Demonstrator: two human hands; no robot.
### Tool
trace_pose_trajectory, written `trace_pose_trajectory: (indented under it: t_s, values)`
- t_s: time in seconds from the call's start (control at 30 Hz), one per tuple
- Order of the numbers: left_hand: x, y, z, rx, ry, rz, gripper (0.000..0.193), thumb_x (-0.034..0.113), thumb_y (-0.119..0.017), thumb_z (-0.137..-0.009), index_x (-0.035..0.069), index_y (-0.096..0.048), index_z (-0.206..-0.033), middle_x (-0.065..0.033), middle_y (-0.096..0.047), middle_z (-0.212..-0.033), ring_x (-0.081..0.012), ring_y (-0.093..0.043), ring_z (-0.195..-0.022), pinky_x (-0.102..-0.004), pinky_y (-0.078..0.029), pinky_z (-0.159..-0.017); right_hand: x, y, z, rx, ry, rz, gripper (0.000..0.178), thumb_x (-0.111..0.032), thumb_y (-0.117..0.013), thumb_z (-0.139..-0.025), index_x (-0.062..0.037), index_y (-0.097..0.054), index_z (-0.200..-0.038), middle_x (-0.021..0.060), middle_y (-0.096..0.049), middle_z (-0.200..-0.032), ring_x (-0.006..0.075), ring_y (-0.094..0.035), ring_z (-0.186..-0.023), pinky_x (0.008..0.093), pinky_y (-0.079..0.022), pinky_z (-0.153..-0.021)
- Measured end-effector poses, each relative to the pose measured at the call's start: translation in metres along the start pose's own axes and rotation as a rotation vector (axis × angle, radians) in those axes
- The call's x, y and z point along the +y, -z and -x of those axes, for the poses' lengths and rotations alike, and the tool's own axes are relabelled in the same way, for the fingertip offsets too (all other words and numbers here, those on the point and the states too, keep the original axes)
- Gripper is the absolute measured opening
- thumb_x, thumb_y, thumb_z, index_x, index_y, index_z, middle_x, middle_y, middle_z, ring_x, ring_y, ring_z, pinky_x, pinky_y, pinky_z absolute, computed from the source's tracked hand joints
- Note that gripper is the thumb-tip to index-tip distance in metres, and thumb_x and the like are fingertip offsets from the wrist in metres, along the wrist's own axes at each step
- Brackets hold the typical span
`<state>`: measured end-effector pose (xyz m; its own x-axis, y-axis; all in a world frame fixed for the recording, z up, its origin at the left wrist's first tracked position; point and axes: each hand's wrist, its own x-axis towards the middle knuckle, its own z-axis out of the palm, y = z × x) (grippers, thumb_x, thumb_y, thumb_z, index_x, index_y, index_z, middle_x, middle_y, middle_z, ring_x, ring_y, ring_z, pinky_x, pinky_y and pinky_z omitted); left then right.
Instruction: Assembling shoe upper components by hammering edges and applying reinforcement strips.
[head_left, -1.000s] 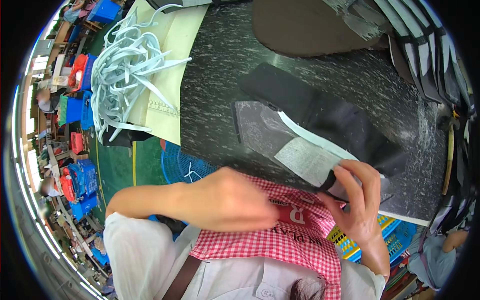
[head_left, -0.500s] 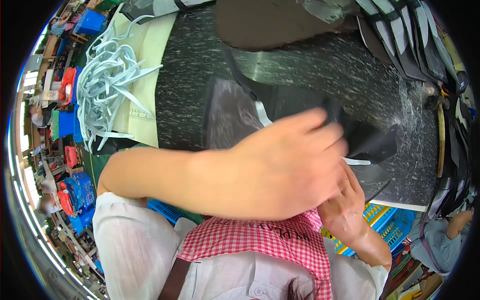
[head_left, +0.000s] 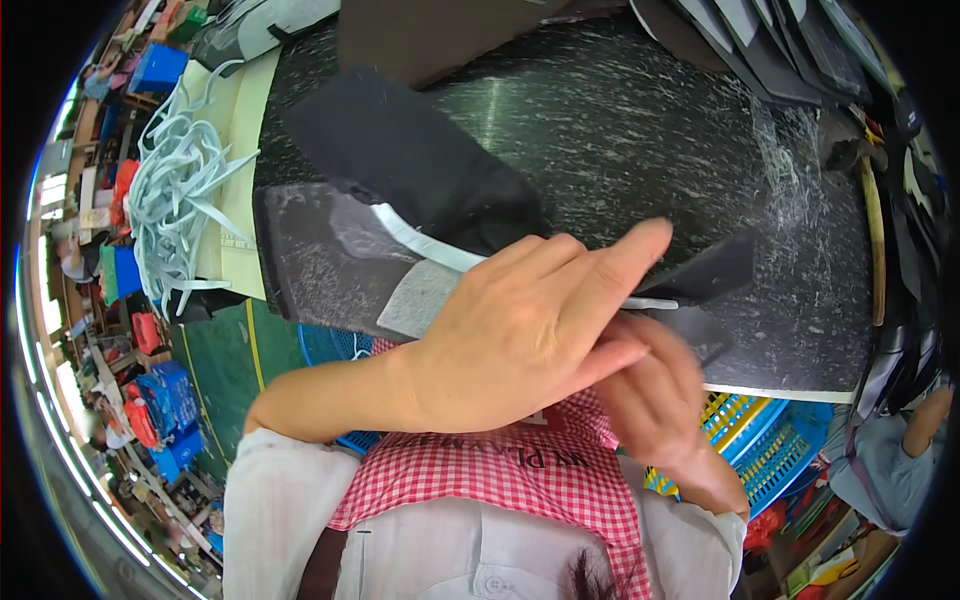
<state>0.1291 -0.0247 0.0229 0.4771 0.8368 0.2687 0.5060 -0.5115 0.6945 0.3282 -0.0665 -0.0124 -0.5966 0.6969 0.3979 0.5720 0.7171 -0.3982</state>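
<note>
A black fabric piece (head_left: 420, 150) lies on the dark speckled tabletop, with a white strip (head_left: 425, 243) along its near edge. The strip runs under my left hand (head_left: 530, 310), which rests palm down across the piece, index finger and thumb spread apart. Just below and right of it, my right hand (head_left: 650, 390) is smeared by motion and partly covered by the left. A grey felt-like patch (head_left: 415, 300) shows beside my left wrist. Beyond my fingertips, a dark flap (head_left: 712, 268) sticks out to the right, with a short white end below it.
Pale blue strips (head_left: 185, 190) lie heaped at the left. A brown sheet (head_left: 430, 35) and stacked dark and grey pieces (head_left: 770, 45) lie at the far side. A hammer-like tool (head_left: 872, 240) is at the right edge. Blue and yellow baskets (head_left: 770, 440) stand below the table.
My left hand has moved left, its index finger and thumb now spread. More of the black piece and its white strip shows at the left. The view has shifted slightly.
</note>
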Motion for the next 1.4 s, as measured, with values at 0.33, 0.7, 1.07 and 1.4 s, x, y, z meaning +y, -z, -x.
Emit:
trace_pose_trajectory:
  t_s: [0.33,0.7,1.07,1.4]
  values:
    - [0.005,-0.006,0.008,-0.123,-0.407,-0.472,0.040,0.013,-0.058,-0.078,0.000,-0.067,-0.114,-0.0123,-0.068,-0.115,-0.0177,-0.061,-0.093,-0.0244,-0.047,-0.073,0.007,0.015,0.042,-0.043,-0.217,0.217,0.036,-0.021,-0.077,-0.069,-0.0063,-0.073,-0.102,0.0065,-0.066,-0.109,0.0279,-0.056,-0.109,0.0396,-0.041,-0.091]
    - [0.001,-0.005,0.015,-0.293,-0.601,-0.744,0.033,0.011,-0.052,-0.086,0.000,-0.068,-0.113,-0.0113,-0.068,-0.119,-0.0197,-0.059,-0.103,-0.0267,-0.049,-0.084,0.022,0.060,-0.024,-0.192,0.066,0.217,0.023,-0.002,-0.054,-0.074,-0.0042,-0.070,-0.090,0.0095,-0.071,-0.098,0.0257,-0.063,-0.082,0.0396,-0.047,-0.075]
    - [0.000,0.039,-0.003,-0.091,-0.361,-0.731,0.027,0.017,-0.061,-0.064,0.004,-0.068,-0.086,-0.0037,-0.060,-0.078,-0.0166,-0.057,-0.071,-0.0344,-0.048,-0.082,0.013,0.017,-0.025,-0.154,-0.192,-0.409,0.066,-0.018,-0.085,-0.065,0.0008,-0.058,-0.121,0.0155,-0.057,-0.114,0.0321,-0.058,-0.099,0.0395,-0.049,-0.083]
    - [-0.025,0.048,-0.005,-0.477,-0.725,-0.689,0.016,0.020,-0.061,-0.067,0.006,-0.060,-0.073,0.0000,-0.053,-0.070,-0.0144,-0.053,-0.065,-0.0287,-0.042,-0.064,0.010,0.015,-0.033,-0.303,-0.066,-0.292,0.044,-0.014,-0.071,-0.066,0.0008,-0.070,-0.108,0.0065,-0.064,-0.124,0.0209,-0.059,-0.101,0.0314,-0.047,-0.078]
